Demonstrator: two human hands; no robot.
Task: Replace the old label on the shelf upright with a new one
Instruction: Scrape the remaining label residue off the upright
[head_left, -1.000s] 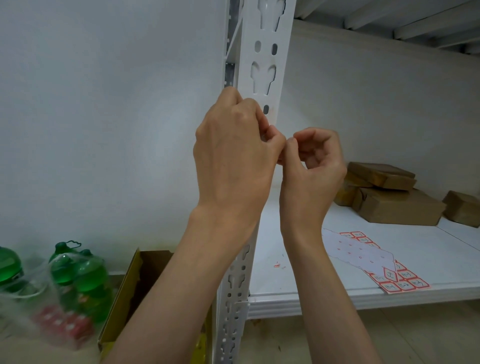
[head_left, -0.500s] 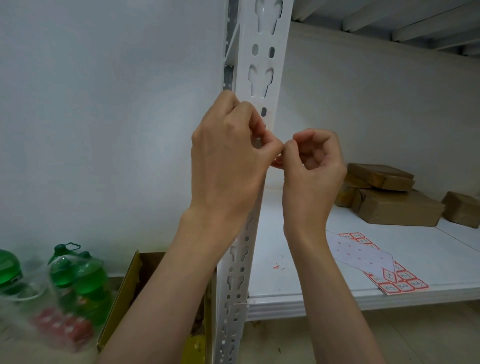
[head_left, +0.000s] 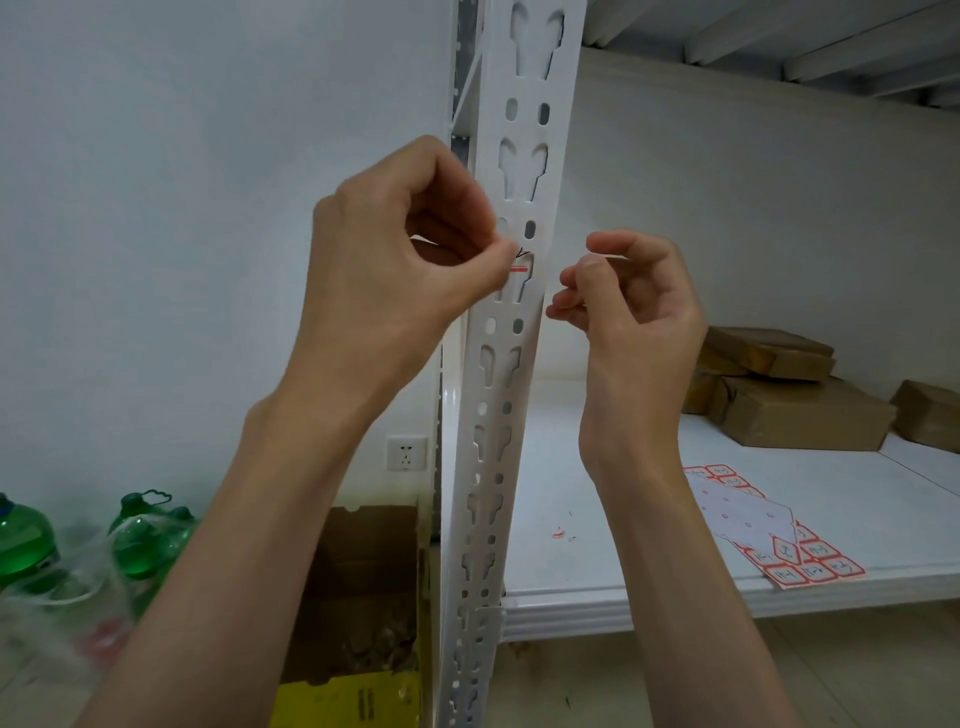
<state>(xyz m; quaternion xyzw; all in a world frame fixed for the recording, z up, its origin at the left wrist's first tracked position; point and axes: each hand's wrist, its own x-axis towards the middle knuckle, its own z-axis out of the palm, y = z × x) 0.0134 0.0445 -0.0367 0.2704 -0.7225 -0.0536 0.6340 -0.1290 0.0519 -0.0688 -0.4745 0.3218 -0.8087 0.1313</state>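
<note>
The white slotted shelf upright (head_left: 511, 332) runs up the middle of the view. A small white label (head_left: 521, 261) with a red line and black handwriting shows on its face at hand height, partly over a keyhole slot. My left hand (head_left: 395, 270) pinches the label's left edge between thumb and forefinger, and hides the rest of it. My right hand (head_left: 631, 306) hovers just right of the upright, apart from it, fingers loosely curled with nothing visible in them. A sheet of red-bordered labels (head_left: 779, 540) lies on the white shelf (head_left: 649, 592) at the right.
Brown wrapped parcels (head_left: 789, 400) are stacked at the back right of the shelf. Tiny red scraps (head_left: 561, 534) lie on the shelf near the upright. On the floor to the left stand an open cardboard box (head_left: 363, 597) and green bottles (head_left: 140, 540). A wall socket (head_left: 407, 453) sits low.
My right hand has let go at the upright and moved away to the right. My left hand has shifted left, uncovering part of the label it still pinches.
</note>
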